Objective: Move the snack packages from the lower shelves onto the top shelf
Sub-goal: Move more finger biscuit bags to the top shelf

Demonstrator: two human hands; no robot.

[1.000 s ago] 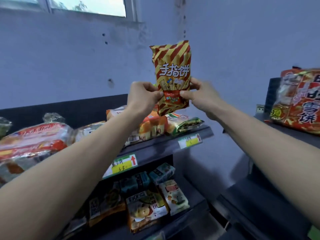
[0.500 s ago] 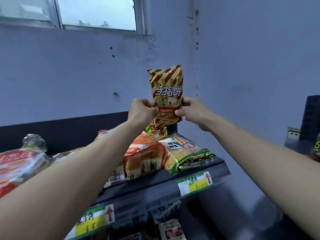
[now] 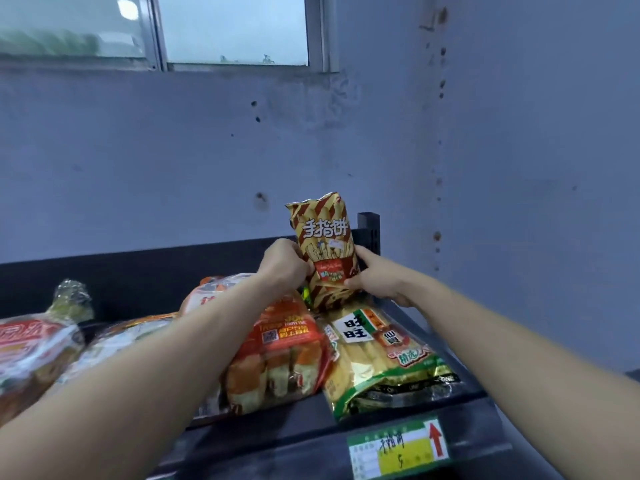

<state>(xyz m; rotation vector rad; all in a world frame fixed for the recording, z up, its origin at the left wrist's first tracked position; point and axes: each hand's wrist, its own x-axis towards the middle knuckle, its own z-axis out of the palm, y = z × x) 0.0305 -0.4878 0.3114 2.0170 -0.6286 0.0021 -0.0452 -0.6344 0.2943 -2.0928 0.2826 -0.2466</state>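
Observation:
A red-and-gold striped snack bag stands upright at the back right of the dark top shelf. My left hand grips its left side and my right hand grips its right side and lower edge. The bag's bottom sits just behind a green-and-yellow rice cracker pack that lies flat on the shelf. An orange bread pack lies under my left forearm.
More wrapped packs fill the shelf's left part. A black upright post stands behind the striped bag, close to the blue wall corner. A green-and-yellow price label is fixed to the shelf's front edge. A window is above.
Both hands have carried the striped bag forward and down toward the back right of the top shelf. The view has moved closer, so the lower shelves have dropped out of sight.

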